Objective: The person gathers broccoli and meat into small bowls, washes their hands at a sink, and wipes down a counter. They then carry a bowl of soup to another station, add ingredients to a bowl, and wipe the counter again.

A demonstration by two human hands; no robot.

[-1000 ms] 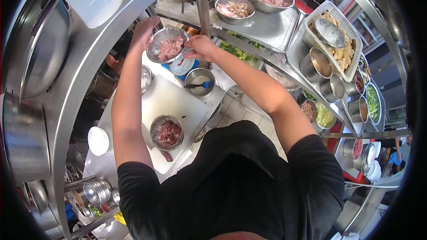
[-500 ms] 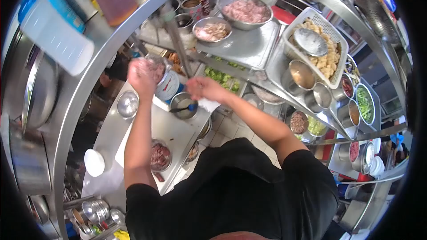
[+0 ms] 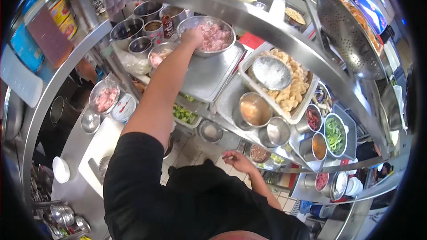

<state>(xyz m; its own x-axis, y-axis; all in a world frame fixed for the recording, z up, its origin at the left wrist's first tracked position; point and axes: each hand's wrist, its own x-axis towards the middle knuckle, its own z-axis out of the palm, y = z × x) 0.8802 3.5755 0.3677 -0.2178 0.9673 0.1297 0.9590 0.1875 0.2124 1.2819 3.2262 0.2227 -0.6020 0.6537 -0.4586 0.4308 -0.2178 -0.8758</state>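
Raw meat (image 3: 217, 38) lay at 12 o'clock in a large steel bowl (image 3: 214, 54). Nearest, at 5 o'clock, the right hand (image 3: 239, 161) hung clear, fingers loosely curled, nothing visible in it. Farther out, at 11 o'clock, sat a smaller bowl (image 3: 159, 58), which the left arm (image 3: 171, 78) best stayed above. Farthest, near 12, the left hand (image 3: 191, 38) was at the meat's edge; its fingers were hidden, so its grip couldn't be told. Working straight down, without pressing the rim, seemed steadiest.

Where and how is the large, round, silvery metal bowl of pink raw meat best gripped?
Probably pinch the bowl by its rim from the picture's right: it sits upright, that edge exposed, while the left hand crosses the left edge.
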